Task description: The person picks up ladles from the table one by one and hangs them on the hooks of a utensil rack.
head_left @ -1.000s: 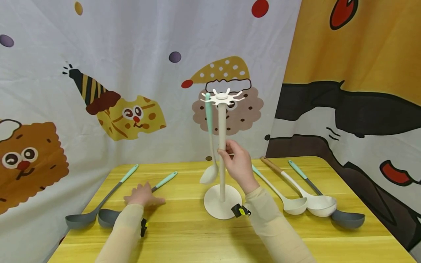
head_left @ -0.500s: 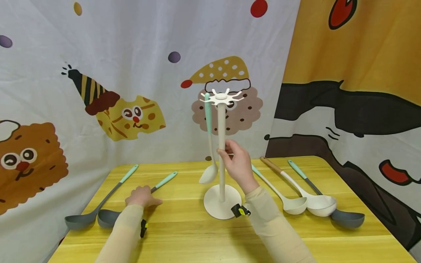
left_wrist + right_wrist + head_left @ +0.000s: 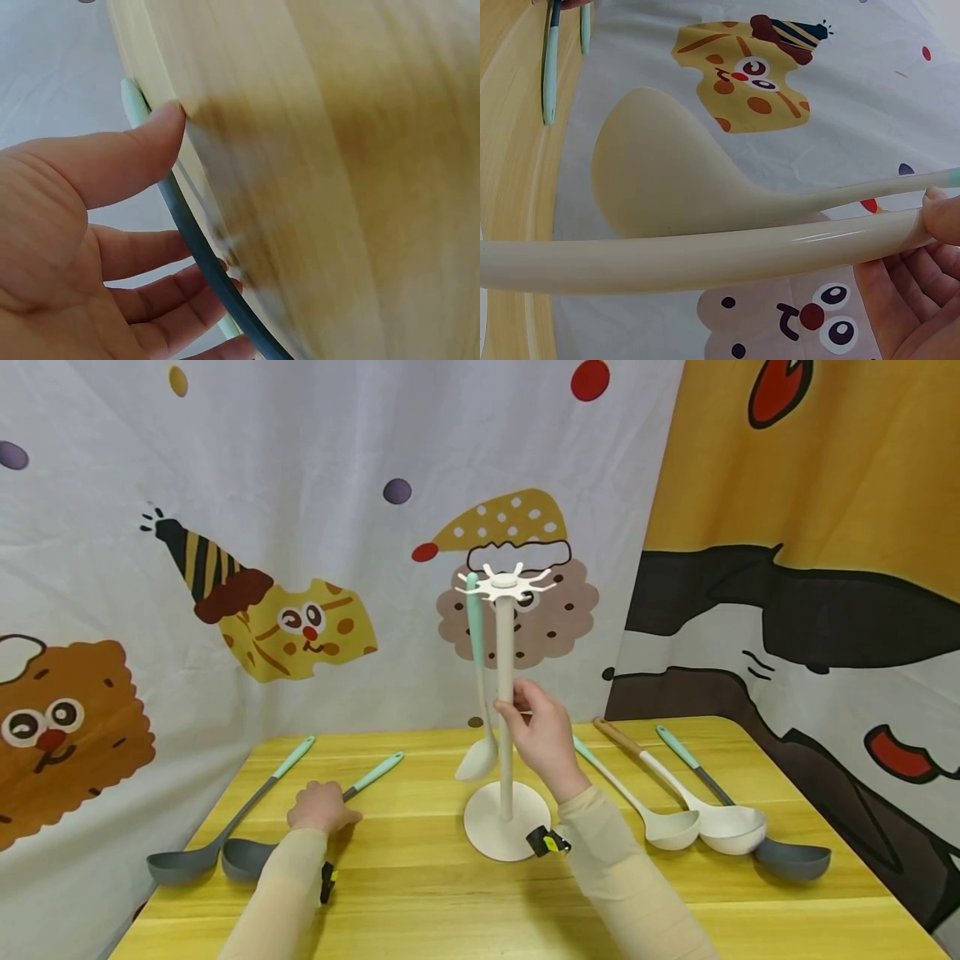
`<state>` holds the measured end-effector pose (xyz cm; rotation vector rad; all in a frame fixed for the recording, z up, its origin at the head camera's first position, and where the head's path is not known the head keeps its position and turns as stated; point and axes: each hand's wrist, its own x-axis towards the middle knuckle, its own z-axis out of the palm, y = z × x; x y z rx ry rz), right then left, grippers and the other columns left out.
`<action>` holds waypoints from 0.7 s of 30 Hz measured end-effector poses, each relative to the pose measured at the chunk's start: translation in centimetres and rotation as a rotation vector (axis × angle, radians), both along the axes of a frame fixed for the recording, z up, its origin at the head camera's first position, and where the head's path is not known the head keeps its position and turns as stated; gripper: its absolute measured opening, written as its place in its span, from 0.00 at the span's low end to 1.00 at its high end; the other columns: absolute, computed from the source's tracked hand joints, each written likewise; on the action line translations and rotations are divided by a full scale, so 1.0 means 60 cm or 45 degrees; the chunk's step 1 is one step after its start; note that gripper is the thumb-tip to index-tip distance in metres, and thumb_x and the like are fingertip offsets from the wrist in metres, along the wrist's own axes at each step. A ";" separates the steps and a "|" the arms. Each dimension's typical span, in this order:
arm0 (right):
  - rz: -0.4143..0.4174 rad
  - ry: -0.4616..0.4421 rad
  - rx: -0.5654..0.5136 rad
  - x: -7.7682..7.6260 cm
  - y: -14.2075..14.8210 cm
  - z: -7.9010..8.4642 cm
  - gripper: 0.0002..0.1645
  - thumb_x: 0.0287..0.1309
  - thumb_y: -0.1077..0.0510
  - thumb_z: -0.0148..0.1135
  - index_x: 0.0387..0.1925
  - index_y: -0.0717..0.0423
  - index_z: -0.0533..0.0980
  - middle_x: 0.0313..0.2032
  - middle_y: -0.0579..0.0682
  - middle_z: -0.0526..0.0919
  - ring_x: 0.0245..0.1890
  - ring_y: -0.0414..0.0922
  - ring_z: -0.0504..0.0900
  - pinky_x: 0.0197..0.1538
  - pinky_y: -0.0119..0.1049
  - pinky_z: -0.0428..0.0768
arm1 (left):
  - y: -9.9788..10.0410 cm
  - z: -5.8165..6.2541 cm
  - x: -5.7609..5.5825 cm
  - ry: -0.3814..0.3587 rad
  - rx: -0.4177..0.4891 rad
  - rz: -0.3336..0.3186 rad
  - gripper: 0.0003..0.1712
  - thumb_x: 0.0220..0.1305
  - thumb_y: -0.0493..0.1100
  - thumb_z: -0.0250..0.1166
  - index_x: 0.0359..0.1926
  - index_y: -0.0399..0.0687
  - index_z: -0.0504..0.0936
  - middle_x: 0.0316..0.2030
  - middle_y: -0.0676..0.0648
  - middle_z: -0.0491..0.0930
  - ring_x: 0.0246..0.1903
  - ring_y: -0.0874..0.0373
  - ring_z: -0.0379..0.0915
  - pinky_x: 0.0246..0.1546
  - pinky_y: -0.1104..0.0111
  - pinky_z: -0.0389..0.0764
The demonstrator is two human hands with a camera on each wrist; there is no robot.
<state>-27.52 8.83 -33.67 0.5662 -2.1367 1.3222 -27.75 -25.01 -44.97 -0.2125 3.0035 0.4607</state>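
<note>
With my right hand [image 3: 547, 739] I pinch the pole of the white stand [image 3: 506, 643], upright on the bench [image 3: 405, 893], a white ladle [image 3: 477, 762] hanging from its top. My left hand [image 3: 322, 807] is at the shaft of a grey ladle [image 3: 246, 857] lying left of the stand; whether it grips, I cannot tell.
</note>
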 end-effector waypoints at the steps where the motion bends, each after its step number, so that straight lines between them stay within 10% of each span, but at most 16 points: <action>1: -0.003 -0.003 0.001 0.000 0.000 0.000 0.11 0.65 0.61 0.64 0.47 0.61 0.78 0.37 0.55 0.82 0.39 0.50 0.83 0.42 0.41 0.84 | 0.000 -0.001 0.000 0.004 -0.004 -0.002 0.32 0.57 0.52 0.73 0.50 0.29 0.78 0.47 0.24 0.71 0.46 0.28 0.69 0.37 0.39 0.76; 21: -0.007 -0.036 0.003 -0.001 0.001 -0.002 0.11 0.66 0.61 0.63 0.48 0.61 0.78 0.37 0.54 0.82 0.39 0.49 0.82 0.42 0.40 0.84 | -0.005 -0.006 -0.008 0.047 -0.040 0.009 0.14 0.59 0.38 0.66 0.44 0.32 0.81 0.38 0.33 0.79 0.39 0.34 0.75 0.33 0.44 0.79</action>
